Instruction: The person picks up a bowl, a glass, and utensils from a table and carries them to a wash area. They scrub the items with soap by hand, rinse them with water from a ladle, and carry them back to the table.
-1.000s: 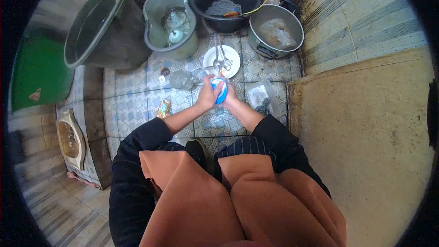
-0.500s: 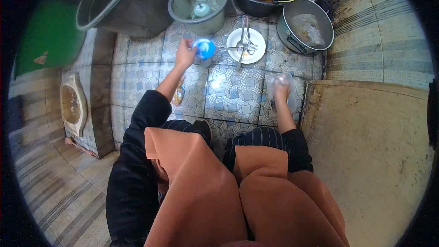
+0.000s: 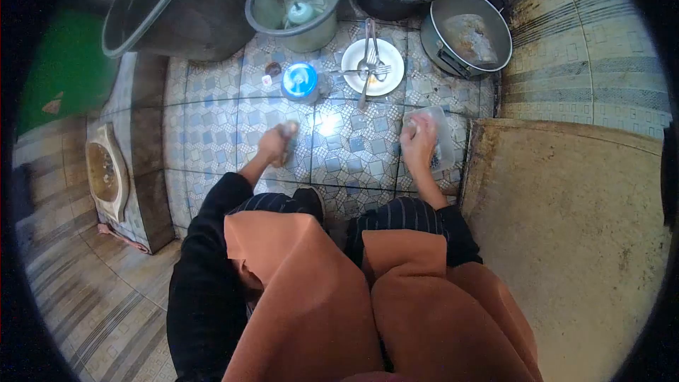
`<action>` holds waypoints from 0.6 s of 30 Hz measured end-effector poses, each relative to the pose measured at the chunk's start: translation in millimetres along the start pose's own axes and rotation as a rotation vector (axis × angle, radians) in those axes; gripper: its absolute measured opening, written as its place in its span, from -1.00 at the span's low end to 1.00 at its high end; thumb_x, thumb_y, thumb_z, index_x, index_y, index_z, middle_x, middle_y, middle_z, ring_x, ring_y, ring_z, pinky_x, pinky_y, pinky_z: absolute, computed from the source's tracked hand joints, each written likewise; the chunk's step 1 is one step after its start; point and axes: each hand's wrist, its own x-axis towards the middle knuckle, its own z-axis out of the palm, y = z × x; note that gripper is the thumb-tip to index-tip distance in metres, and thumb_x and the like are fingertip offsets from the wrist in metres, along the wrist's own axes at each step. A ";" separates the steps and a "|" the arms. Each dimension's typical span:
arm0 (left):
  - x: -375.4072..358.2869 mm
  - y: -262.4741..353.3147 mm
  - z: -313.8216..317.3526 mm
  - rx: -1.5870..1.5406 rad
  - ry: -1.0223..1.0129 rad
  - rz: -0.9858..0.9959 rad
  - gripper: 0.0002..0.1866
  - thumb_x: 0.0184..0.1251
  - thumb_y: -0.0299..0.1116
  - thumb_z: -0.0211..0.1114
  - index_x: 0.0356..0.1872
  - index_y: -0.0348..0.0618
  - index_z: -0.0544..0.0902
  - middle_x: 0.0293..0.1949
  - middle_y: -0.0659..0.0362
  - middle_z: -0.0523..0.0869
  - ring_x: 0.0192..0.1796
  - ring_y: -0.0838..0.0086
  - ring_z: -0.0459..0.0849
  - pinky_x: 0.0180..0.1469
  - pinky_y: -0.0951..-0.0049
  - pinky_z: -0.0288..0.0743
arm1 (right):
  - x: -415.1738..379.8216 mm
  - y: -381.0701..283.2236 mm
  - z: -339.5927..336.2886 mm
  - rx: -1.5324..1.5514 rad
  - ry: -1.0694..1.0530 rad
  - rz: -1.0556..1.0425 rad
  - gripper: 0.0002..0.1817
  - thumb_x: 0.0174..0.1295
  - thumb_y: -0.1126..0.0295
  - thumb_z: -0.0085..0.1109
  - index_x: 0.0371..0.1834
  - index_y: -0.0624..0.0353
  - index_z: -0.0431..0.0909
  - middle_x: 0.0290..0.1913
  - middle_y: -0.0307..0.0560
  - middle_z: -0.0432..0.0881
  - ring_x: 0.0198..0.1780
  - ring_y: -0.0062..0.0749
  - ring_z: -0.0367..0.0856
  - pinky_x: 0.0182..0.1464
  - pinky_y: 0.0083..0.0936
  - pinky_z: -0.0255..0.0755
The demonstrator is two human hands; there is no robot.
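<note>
My left hand [image 3: 271, 144], slightly blurred, is closed around a small packet [image 3: 288, 128] low over the tiles in front of my left foot. Only the pale upper end of the packet shows past the fingers. My right hand [image 3: 419, 141] is at the left side of a clear plastic container [image 3: 442, 138], fingers curled. Something whitish shows at its fingertips, too small to name. Beyond my left hand stands a jar with a blue lid [image 3: 300, 80]. Right of that jar, a white plate [image 3: 353, 85] bears several forks and spoons [image 3: 369, 64].
A large grey tub [image 3: 191, 28], a grey-green bucket [image 3: 311, 39] with a pale bottle inside, a black basin [image 3: 382, 10] and a metal pot [image 3: 463, 64] line the back. A low wall [image 3: 566, 191] bounds the right. A small dark round object [image 3: 273, 68] lies beside the jar.
My left hand has let go of the blue-lidded jar and come back toward me onto the packet. My right hand has shifted from inside the plastic container to its left side.
</note>
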 end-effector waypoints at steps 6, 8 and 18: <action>-8.9 133.1 24.0 -0.547 -0.450 0.488 -0.71 0.18 -0.26 0.08 -0.12 -0.17 0.46 -0.35 0.22 0.56 -0.30 0.61 0.46 -0.19 0.54 0.34 | -0.4 -26.8 0.1 0.957 -0.548 0.403 -0.68 -0.01 0.34 0.18 -0.19 0.24 0.45 -0.38 -0.16 0.54 -0.42 -0.54 0.48 -0.27 -0.61 0.38; -3.6 165.3 37.4 -0.705 -0.551 0.554 -0.71 0.18 -0.25 0.08 -0.13 -0.18 0.46 -0.35 0.22 0.56 -0.30 0.62 0.46 -0.19 0.55 0.33 | 0.1 -27.2 -3.9 1.310 -0.541 0.530 -0.67 -0.02 0.43 0.19 -0.16 0.29 0.44 -0.32 -0.18 0.53 -0.35 -0.63 0.46 -0.28 -0.71 0.37; -25.9 246.5 22.0 -0.269 -0.443 0.484 -0.72 0.14 -0.16 0.10 -0.36 -0.18 0.56 -0.55 0.03 0.58 -0.51 0.39 0.51 -0.36 0.40 0.35 | -8.8 11.9 -10.5 1.085 -0.135 0.578 -0.70 -0.01 0.51 0.14 -0.15 0.30 0.46 -0.27 -0.25 0.53 -0.38 -0.68 0.43 -0.33 -0.77 0.32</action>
